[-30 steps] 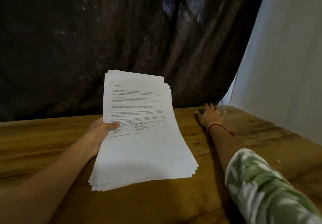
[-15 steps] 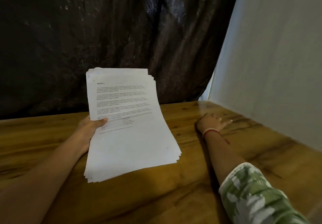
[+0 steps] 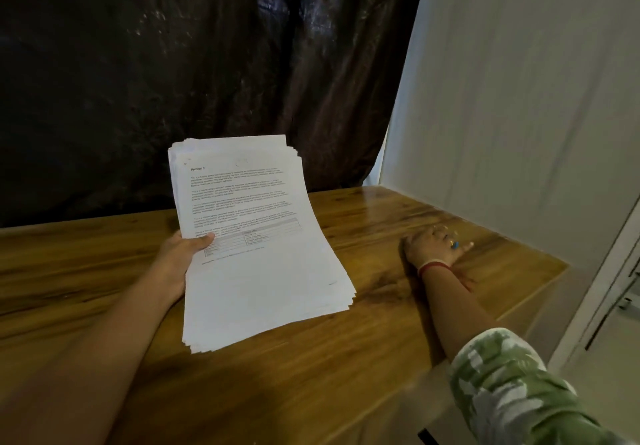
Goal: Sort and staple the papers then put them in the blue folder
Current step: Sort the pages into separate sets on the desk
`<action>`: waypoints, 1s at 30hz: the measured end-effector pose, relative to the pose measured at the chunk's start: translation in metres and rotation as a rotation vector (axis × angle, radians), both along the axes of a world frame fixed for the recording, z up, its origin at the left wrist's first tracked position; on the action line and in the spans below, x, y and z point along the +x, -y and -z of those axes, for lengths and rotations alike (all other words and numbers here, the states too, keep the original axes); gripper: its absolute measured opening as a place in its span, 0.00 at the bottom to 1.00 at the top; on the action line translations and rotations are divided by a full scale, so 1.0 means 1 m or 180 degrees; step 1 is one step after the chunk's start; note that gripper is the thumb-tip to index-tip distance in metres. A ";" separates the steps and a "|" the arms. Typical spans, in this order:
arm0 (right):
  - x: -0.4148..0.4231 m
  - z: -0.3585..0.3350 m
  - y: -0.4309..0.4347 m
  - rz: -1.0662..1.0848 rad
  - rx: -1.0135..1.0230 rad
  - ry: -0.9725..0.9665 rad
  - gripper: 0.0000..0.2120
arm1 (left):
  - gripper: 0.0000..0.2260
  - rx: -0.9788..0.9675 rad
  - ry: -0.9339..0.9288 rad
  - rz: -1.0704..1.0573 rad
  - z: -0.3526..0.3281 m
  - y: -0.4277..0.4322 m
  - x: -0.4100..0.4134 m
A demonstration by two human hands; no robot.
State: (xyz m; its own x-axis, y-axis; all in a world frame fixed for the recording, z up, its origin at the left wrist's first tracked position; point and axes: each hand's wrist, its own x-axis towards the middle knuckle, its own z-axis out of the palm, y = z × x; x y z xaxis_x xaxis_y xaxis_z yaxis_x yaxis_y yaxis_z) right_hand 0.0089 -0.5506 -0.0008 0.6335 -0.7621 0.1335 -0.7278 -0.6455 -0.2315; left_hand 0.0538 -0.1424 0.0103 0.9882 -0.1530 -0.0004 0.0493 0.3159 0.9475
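Right hand (image 3: pixel 431 247) drawn nearer, left hand (image 3: pixel 180 257) gripping papers (image 3: pixel 263 271)

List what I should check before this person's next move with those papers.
1. Stack of papers gripped by the left hand: ok.
2. Sheet edges squared for stapling: not ok, fanned out.
3. Right hand free: cannot tell; it rests on the table, and something small and blue shows on it.
4. Stapler in view: not ok.
5. Blue folder in view: not ok.
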 end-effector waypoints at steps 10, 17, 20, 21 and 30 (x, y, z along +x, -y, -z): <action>-0.018 -0.016 -0.130 -0.2294 0.2520 0.2099 0.24 | 0.16 -0.0040 -0.0082 0.0074 0.000 -0.014 -0.022; 0.010 -0.015 -0.188 -0.2386 0.3946 0.1790 0.24 | 0.17 0.0022 -0.0086 -0.0137 -0.003 -0.040 -0.025; 0.017 -0.011 -0.203 -0.2247 0.3905 0.1953 0.17 | 0.16 0.0264 0.0010 -0.0151 -0.005 -0.061 -0.027; 0.018 -0.012 -0.211 -0.2177 0.3765 0.1978 0.15 | 0.17 0.0324 0.0051 -0.0155 -0.006 -0.067 -0.028; 0.019 -0.019 -0.225 -0.2281 0.3539 0.1553 0.07 | 0.16 0.0537 0.0153 -0.0186 -0.004 -0.097 -0.027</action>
State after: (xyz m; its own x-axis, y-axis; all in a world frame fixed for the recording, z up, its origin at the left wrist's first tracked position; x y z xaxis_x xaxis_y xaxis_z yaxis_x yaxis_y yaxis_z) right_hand 0.0275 -0.3257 0.0187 0.9887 -0.1497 -0.0006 -0.0237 -0.1522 -0.9881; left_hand 0.0271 -0.0452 0.0144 0.9949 -0.0972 0.0263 -0.0112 0.1534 0.9881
